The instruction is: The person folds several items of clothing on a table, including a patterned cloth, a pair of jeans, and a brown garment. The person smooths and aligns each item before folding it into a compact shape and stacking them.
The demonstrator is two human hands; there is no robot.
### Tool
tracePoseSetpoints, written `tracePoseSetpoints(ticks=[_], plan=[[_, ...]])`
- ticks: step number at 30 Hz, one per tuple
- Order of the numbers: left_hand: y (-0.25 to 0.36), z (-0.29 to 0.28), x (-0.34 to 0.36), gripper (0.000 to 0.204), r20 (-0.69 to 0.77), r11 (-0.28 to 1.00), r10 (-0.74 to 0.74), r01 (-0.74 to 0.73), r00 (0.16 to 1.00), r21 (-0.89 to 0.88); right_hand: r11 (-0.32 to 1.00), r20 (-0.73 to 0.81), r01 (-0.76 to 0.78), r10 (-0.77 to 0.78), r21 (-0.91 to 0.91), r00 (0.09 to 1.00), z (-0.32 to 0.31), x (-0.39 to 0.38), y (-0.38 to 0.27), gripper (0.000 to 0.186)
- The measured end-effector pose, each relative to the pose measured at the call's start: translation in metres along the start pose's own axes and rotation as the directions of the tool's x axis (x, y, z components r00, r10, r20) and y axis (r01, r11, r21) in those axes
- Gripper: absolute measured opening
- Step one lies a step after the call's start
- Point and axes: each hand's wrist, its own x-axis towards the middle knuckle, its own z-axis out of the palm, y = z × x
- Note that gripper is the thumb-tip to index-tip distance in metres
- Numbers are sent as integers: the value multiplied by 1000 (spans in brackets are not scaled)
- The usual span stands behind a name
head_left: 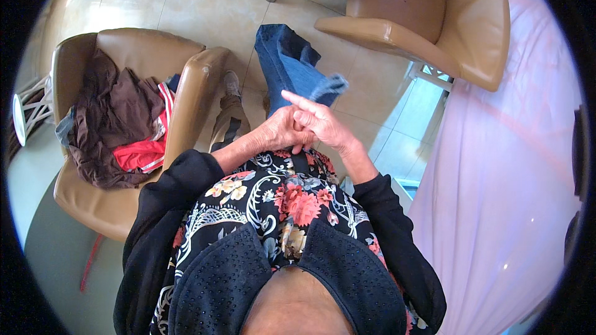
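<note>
Holding the jeans (pixel 287 62) in front of the torso, both hands meet at the centre of the view. The left hand (pixel 279 131) is curled closed just below the denim; what it grips is covered by the right hand. The right hand (pixel 320 121) lies across it, partly open, with the index finger extended up and to the left and touching the frayed hem of the jeans. Whether the right hand pinches the cloth cannot be determined. The jeans hang folded above the hands, over the tiled floor (pixel 211 6).

Surroundings:
- Left: a tan armchair (pixel 192 87), its seat loaded with a brown garment (pixel 112 118) and a red garment (pixel 139 154). Its near armrest stands just beside the left forearm.
- Upper right: a second armchair (pixel 434 18), well apart from the hands.
- Right: a pink sheet (pixel 509 161) fills that side of the view.
- Far left: a white rack (pixel 28 111), cut off by the rim.

Obstructions and limits:
- A floral top (pixel 292 201) and black sleeves cover the lower centre and hide the lap.
- One trouser leg and a shoe (pixel 231 82) show between the armchair and the jeans; the rest is hidden.
- The pile under the brown garment cannot be made out.
</note>
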Motion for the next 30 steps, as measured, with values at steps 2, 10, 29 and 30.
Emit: tracePoseSetpoints(ticks=[2, 10, 29, 30], plan=[[0, -2, -5, 22, 187, 991, 69, -45, 980, -130, 999, 57, -29, 27, 43, 998, -3, -4, 6, 51], [-3, 2, -5, 37, 133, 948, -74, 28, 988, 318, 946, -482, 219, -310, -238, 819, -88, -56, 10, 39], [14, 0, -20, 18, -28, 858, 255, -213, 967, 468, 905, -182, 269, -341, -330, 922, -102, -6, 68, 49], [18, -1, -22, 18, -41, 826, 307, -245, 951, 507, 898, -153, 265, -334, -350, 930, -102, -3, 61, 39]])
